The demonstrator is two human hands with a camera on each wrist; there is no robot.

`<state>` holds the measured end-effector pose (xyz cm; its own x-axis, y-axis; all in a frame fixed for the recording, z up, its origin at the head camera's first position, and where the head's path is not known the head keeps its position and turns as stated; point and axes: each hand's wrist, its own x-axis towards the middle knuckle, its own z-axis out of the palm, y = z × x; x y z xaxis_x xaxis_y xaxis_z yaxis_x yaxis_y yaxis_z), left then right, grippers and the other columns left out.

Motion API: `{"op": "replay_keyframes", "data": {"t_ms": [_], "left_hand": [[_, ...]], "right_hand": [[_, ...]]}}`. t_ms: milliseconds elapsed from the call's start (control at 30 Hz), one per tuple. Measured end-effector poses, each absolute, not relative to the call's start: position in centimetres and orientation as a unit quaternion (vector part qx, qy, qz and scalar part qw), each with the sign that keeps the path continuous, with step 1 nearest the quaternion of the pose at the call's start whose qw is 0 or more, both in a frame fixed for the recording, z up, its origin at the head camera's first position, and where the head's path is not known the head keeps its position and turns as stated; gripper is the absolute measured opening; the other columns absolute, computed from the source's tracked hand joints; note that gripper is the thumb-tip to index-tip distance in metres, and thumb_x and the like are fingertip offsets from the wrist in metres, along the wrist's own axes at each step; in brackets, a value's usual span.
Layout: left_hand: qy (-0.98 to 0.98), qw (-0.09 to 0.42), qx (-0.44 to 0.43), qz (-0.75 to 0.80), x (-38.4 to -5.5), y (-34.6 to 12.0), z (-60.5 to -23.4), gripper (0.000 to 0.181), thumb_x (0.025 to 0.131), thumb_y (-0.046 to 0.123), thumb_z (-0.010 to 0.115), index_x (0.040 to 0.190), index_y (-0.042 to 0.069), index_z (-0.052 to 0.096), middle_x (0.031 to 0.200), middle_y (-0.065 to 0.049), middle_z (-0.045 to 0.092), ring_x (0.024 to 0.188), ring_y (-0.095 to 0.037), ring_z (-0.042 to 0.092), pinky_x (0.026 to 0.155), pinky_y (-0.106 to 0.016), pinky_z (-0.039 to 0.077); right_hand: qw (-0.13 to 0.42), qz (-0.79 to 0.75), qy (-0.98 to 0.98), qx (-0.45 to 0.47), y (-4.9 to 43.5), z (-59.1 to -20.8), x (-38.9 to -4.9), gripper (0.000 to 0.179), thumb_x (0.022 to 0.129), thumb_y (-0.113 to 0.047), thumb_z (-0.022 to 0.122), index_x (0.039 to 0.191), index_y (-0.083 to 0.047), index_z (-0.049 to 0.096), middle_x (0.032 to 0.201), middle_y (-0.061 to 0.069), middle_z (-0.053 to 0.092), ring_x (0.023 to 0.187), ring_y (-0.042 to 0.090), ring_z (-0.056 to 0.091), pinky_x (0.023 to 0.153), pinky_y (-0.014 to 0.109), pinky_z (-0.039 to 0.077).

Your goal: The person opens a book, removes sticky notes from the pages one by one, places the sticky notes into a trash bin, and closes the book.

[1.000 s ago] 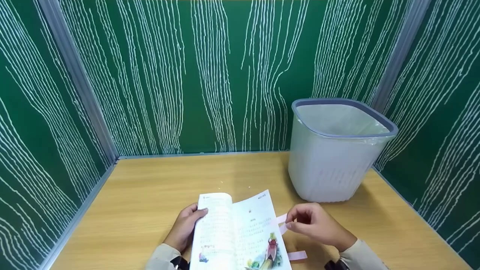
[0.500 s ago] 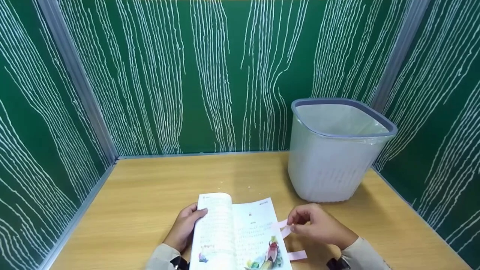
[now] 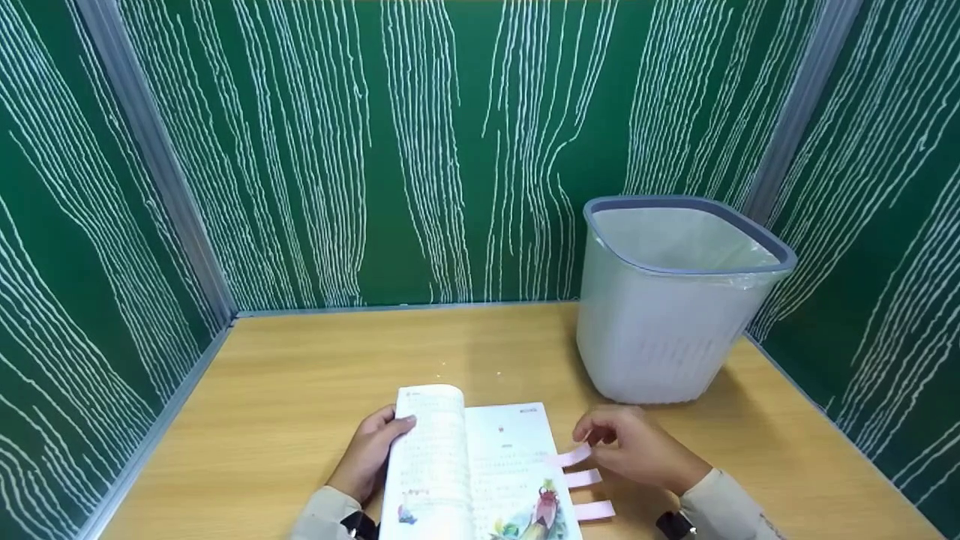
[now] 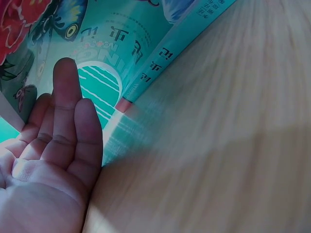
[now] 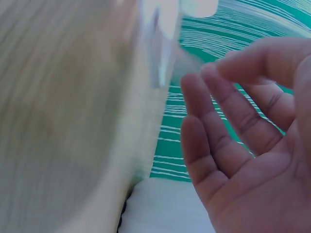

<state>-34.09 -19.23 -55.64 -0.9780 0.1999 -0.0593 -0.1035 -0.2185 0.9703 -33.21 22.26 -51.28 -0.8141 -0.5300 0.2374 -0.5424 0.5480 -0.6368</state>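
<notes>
An open book (image 3: pixel 431 465) with printed text and a coloured drawing lies at the front of the table. My left hand (image 3: pixel 367 454) holds its left side, thumb over the page. In the left wrist view that hand's fingers (image 4: pixel 67 97) lie against the book's green cover (image 4: pixel 131 29). Several pink sticky tabs stick out of the right edge. My right hand (image 3: pixel 637 446) has thumb and forefinger at the end of the top sticky tab (image 3: pixel 574 455), pinching it. Below are the middle sticky tab (image 3: pixel 583 478) and the lowest sticky tab (image 3: pixel 595 511).
A white waste bin (image 3: pixel 660 330) with a grey-blue rim and a clear liner stands at the back right. Green panels (image 3: pixel 420 150) with white wavy lines enclose the wooden table (image 3: pixel 315 367). Tiny white specks lie beyond the book.
The right page has settled flatter. The middle sticky tab, earlier bunched with the top one at my right fingers, now sticks out separately. My left hand stays put.
</notes>
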Motion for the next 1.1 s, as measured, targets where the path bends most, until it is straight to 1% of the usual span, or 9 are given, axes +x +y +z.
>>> {"op": "replay_keyframes", "data": {"t_ms": [133, 300, 400, 500, 567, 667, 767, 933, 1100], "left_hand": [[0.615, 0.099, 0.036, 0.782, -34.1, -19.2, -55.6, 0.045, 0.101, 0.021, 0.062, 0.137, -0.005, 0.052, 0.107, -0.008, 0.074, 0.092, -0.019, 0.074, 0.083, -0.031, 0.061], [0.617, 0.104, 0.036, 0.779, -34.1, -19.3, -55.5, 0.047, 0.102, 0.022, 0.062, 0.140, -0.004, 0.052, 0.110, -0.008, 0.074, 0.095, -0.019, 0.074, 0.085, -0.031, 0.061], [0.621, 0.105, 0.033, 0.776, -34.1, -19.4, -55.5, 0.048, 0.102, 0.023, 0.062, 0.141, -0.003, 0.051, 0.111, -0.009, 0.073, 0.096, -0.019, 0.073, 0.085, -0.031, 0.061], [0.623, 0.106, 0.031, 0.775, -34.1, -19.4, -55.5, 0.049, 0.102, 0.023, 0.062, 0.142, -0.003, 0.051, 0.111, -0.009, 0.073, 0.096, -0.019, 0.073, 0.085, -0.031, 0.060], [0.624, 0.106, 0.031, 0.774, -34.2, -19.4, -55.5, 0.049, 0.102, 0.023, 0.062, 0.142, -0.003, 0.050, 0.111, -0.008, 0.073, 0.096, -0.019, 0.073, 0.085, -0.031, 0.060], [0.622, 0.106, 0.032, 0.775, -34.2, -19.4, -55.5, 0.049, 0.102, 0.023, 0.062, 0.141, -0.003, 0.051, 0.111, -0.008, 0.073, 0.095, -0.019, 0.073, 0.085, -0.031, 0.060], [0.619, 0.105, 0.037, 0.778, -34.1, -19.4, -55.6, 0.049, 0.102, 0.022, 0.062, 0.141, -0.004, 0.051, 0.111, -0.008, 0.073, 0.095, -0.019, 0.073, 0.085, -0.031, 0.060], [0.615, 0.104, 0.042, 0.781, -34.1, -19.4, -55.6, 0.047, 0.102, 0.022, 0.062, 0.139, -0.005, 0.051, 0.112, -0.009, 0.073, 0.097, -0.020, 0.073, 0.086, -0.032, 0.061], [0.617, 0.104, 0.040, 0.779, -34.1, -19.4, -55.6, 0.048, 0.102, 0.023, 0.062, 0.140, -0.004, 0.051, 0.112, -0.009, 0.073, 0.097, -0.020, 0.073, 0.086, -0.032, 0.061]], "right_hand": [[0.000, 0.341, -0.880, 0.331, 22.4, -52.2, -33.7, 0.033, 0.081, 0.008, 0.070, 0.099, -0.019, 0.075, 0.096, -0.004, 0.074, 0.085, 0.014, 0.069, 0.076, 0.025, 0.059], [-0.007, 0.329, -0.867, 0.374, 22.7, -52.4, -33.9, 0.038, 0.079, 0.008, 0.073, 0.104, -0.020, 0.075, 0.101, -0.006, 0.074, 0.087, 0.011, 0.067, 0.077, 0.024, 0.058], [-0.001, 0.317, -0.867, 0.385, 22.7, -52.2, -33.9, 0.040, 0.079, 0.009, 0.073, 0.104, -0.022, 0.075, 0.103, -0.008, 0.073, 0.089, 0.009, 0.065, 0.078, 0.024, 0.057], [0.001, 0.318, -0.870, 0.377, 22.7, -52.0, -34.0, 0.033, 0.084, 0.005, 0.075, 0.099, -0.024, 0.077, 0.102, -0.011, 0.074, 0.091, 0.007, 0.067, 0.079, 0.027, 0.060], [0.007, 0.320, -0.872, 0.370, 22.7, -51.9, -34.1, 0.025, 0.088, -0.001, 0.076, 0.096, -0.025, 0.078, 0.099, -0.012, 0.075, 0.090, 0.006, 0.068, 0.079, 0.029, 0.061], [0.012, 0.319, -0.880, 0.352, 22.7, -51.8, -34.2, 0.014, 0.093, -0.014, 0.077, 0.093, -0.027, 0.078, 0.093, -0.014, 0.075, 0.085, 0.003, 0.067, 0.075, 0.025, 0.060], [0.025, 0.309, -0.888, 0.340, 22.7, -51.8, -34.3, 0.008, 0.095, -0.022, 0.076, 0.093, -0.030, 0.077, 0.089, -0.017, 0.073, 0.079, 0.000, 0.064, 0.070, 0.021, 0.056], [0.047, 0.304, -0.890, 0.336, 22.7, -51.9, -34.5, 0.009, 0.096, -0.024, 0.075, 0.092, -0.032, 0.075, 0.085, -0.020, 0.070, 0.076, -0.001, 0.063, 0.065, 0.021, 0.053], [0.033, 0.311, -0.895, 0.319, 22.5, -51.6, -34.5, 0.007, 0.097, -0.026, 0.074, 0.093, -0.031, 0.075, 0.085, -0.017, 0.071, 0.076, 0.000, 0.062, 0.065, 0.021, 0.052]]}}
